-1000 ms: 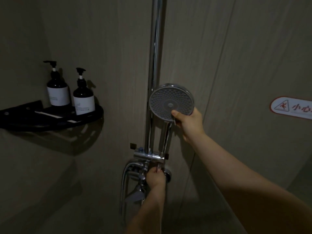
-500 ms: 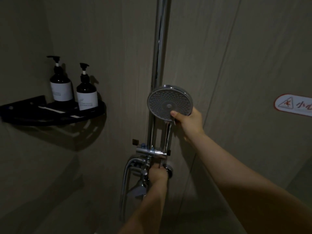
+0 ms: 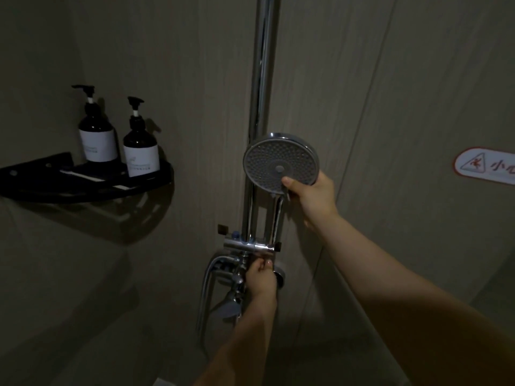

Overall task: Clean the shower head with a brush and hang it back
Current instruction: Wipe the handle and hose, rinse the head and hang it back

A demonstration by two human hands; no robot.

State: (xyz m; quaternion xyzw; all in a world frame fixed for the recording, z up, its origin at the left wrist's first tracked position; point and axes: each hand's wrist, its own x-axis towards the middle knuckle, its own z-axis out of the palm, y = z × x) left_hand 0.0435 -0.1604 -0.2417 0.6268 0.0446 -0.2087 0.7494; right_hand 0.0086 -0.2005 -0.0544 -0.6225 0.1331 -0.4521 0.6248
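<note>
Still the right hand [image 3: 312,196] grips the shower head [image 3: 280,162]; left hand [image 3: 262,277] stays clasped below the bracket [image 3: 250,246].

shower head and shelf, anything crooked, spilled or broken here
Nothing stands out. The shower head sits upright by the rail, held by the right hand. Both bottles stand upright on the shelf.

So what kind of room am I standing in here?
Most likely a shower stall, perhaps in a hotel. A chrome riser pipe runs up the wall with a round shower head beside it, two pump bottles stand on a black corner shelf, and a slip-warning sticker is on the wall.
</note>
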